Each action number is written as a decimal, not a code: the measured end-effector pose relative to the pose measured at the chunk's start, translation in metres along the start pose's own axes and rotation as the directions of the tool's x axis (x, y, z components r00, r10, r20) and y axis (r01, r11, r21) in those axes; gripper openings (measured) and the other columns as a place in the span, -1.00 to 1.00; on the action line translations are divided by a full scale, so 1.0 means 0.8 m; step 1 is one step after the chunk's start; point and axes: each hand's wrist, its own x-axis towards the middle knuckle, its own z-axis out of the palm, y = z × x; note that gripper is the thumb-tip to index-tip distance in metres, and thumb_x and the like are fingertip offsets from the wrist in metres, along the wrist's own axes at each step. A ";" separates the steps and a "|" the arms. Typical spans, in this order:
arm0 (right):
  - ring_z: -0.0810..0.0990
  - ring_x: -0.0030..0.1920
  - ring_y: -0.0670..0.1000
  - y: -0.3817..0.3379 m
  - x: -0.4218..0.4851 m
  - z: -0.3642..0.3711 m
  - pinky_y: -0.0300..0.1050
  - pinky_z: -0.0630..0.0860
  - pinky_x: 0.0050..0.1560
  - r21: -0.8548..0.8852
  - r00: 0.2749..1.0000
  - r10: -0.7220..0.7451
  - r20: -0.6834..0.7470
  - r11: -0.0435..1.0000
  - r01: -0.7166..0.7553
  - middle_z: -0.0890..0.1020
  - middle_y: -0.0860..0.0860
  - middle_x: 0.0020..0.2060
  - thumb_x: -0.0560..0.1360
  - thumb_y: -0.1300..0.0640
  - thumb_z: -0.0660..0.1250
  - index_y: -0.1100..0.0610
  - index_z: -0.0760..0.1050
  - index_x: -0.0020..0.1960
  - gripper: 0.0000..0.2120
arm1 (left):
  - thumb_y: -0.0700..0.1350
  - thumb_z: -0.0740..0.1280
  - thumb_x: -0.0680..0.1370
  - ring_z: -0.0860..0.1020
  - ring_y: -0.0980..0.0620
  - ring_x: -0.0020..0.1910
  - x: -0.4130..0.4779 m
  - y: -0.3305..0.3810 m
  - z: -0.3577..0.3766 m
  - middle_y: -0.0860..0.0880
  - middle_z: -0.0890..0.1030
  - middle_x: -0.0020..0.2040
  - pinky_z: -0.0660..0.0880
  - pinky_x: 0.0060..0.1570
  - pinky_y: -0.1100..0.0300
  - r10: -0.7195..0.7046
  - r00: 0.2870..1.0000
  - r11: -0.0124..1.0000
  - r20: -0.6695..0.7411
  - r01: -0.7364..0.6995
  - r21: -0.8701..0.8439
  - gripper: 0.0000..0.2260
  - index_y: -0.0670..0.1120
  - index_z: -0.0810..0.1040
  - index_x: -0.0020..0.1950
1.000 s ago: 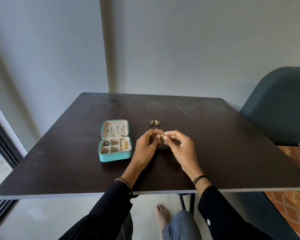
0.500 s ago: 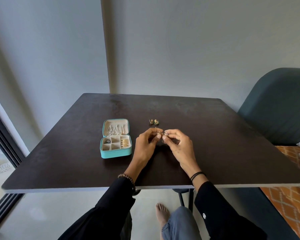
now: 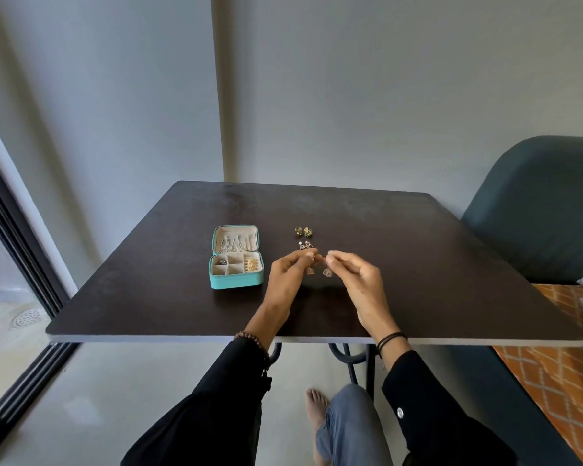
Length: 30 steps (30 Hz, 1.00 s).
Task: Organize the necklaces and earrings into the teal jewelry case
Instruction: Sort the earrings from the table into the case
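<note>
Cannot tell apart the silvery pieces in the lid of the teal jewelry case, toward the table's left edge, nor the bits in its compartments. Cannot see the tops of the two dangling earrings, hidden in the pinch of left hand and right hand.

Single head-worn wide-angle view, looking forward and down

The camera is sitting above and behind the fingers, facing the far wall; it is looking down at close range on the left hand and right hand, both pinching dangling earrings near mid-frame; the teal jewelry case is lying just left of the fingers; the table is spreading around and beyond them.
</note>
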 end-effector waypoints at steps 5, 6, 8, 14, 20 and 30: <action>0.71 0.09 -0.07 -0.006 -0.006 0.002 -0.08 0.57 0.24 0.088 0.994 0.103 -0.030 0.991 -0.100 0.77 -0.03 -0.03 0.67 -0.16 0.21 0.00 0.72 0.06 -0.64 | 0.01 0.02 0.71 0.59 0.09 0.21 -0.005 0.012 -0.003 0.09 0.74 0.04 0.16 0.47 -0.01 -0.124 0.992 0.992 0.013 0.124 0.001 -0.57 0.02 0.70 0.11; 0.71 0.10 -0.07 -0.007 -0.008 0.001 -0.08 0.56 0.25 0.089 0.994 0.105 -0.023 0.991 -0.103 0.77 -0.03 -0.02 0.68 -0.18 0.18 0.02 0.72 0.07 -0.59 | 0.01 0.00 0.71 0.58 0.13 0.23 -0.008 0.013 -0.003 0.10 0.74 0.04 0.14 0.47 -0.01 -0.128 0.992 0.992 0.017 0.128 0.004 -0.55 0.04 0.70 0.10; 0.71 0.11 -0.05 -0.007 -0.011 0.000 -0.06 0.55 0.27 0.095 0.995 0.104 -0.010 0.990 -0.103 0.77 -0.01 -0.01 0.68 -0.20 0.14 0.07 0.71 0.10 -0.53 | 0.00 0.00 0.71 0.57 0.15 0.23 -0.012 0.014 -0.002 0.13 0.74 0.03 0.16 0.48 0.00 -0.130 0.991 0.992 0.022 0.130 0.005 -0.56 0.06 0.71 0.08; 0.72 0.09 -0.02 -0.010 -0.026 -0.008 -0.07 0.55 0.24 0.083 0.995 0.093 0.032 0.992 -0.095 0.77 0.03 -0.02 0.68 -0.14 0.19 0.10 0.71 0.13 -0.58 | -0.14 0.38 0.59 0.64 0.13 0.14 -0.032 0.016 0.003 0.03 0.74 0.04 0.45 0.18 0.27 -0.067 0.996 0.998 0.055 0.067 0.001 -0.80 -0.07 0.69 0.18; 0.73 0.04 -0.07 -0.024 -0.040 -0.012 -0.30 0.60 0.07 0.027 0.989 0.064 0.133 0.997 -0.068 0.77 -0.04 -0.03 0.56 0.18 0.45 0.07 0.69 0.15 -0.82 | -0.25 0.42 0.57 0.67 0.14 0.10 -0.036 0.006 -0.003 0.00 0.72 0.10 0.56 0.21 0.25 0.089 0.995 0.940 0.037 -0.096 0.327 -0.71 -0.11 0.63 0.30; 0.74 0.01 -0.09 -0.057 -0.021 0.045 -0.17 0.60 0.14 -0.078 0.980 0.008 0.201 0.997 0.007 0.77 -0.06 -0.09 0.53 0.10 0.50 -0.02 0.66 0.16 -0.79 | -0.26 0.39 0.57 0.67 0.20 0.01 -0.017 0.065 -0.049 0.06 0.73 0.00 0.56 -0.02 0.38 0.191 0.980 0.927 0.052 -0.198 0.319 -0.74 -0.06 0.67 0.22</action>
